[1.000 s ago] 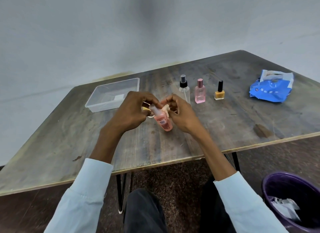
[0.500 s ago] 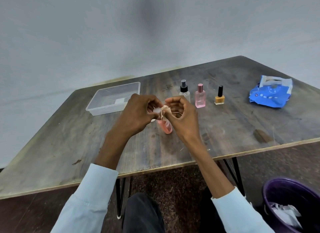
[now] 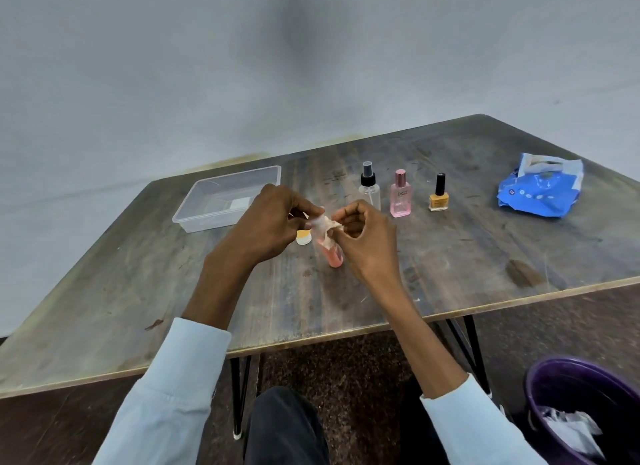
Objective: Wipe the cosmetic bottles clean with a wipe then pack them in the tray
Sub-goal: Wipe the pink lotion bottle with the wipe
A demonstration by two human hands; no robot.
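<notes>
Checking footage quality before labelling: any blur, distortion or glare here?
Head view: wide-angle bending bows the table edges; dark smudge on the wall; wipe and both hands slightly soft; standing bottles sharp; light soft and even, no glare.

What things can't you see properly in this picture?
- Peach bottle: its top is hidden in the head view by the wipe and both hands, left and right.
- Small white and orange thing: mostly behind the left hand, can't tell what it is.
- Pink perfume bottle: label too small to read.
- Purple bin: cut off by the picture's edge.
</notes>
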